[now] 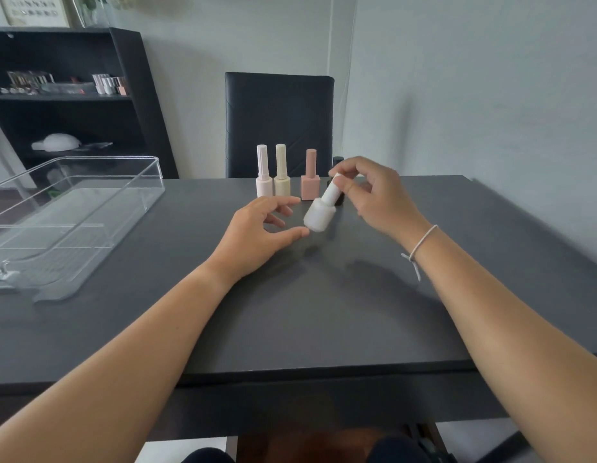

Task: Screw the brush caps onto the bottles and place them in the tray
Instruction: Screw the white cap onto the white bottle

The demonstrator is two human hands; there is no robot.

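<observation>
A white bottle (320, 213) with its white brush cap on hangs tilted above the dark table (324, 312). My right hand (374, 198) pinches the cap at its top. Just left of the bottle's base, my left hand (260, 235) is open, thumb tip close to the base; whether it touches I cannot tell. At the table's far edge stand a pale pink bottle (263, 175), a cream bottle (281, 173) and a dusty pink square bottle (310, 180), all capped. A black bottle (338, 162) is mostly hidden behind my right hand. The clear tray (90, 195) lies at the left.
A black chair (278, 121) stands behind the table's far edge. At the back left is a dark shelf unit (66, 105) with small bottles on it. A grey wall lies beyond.
</observation>
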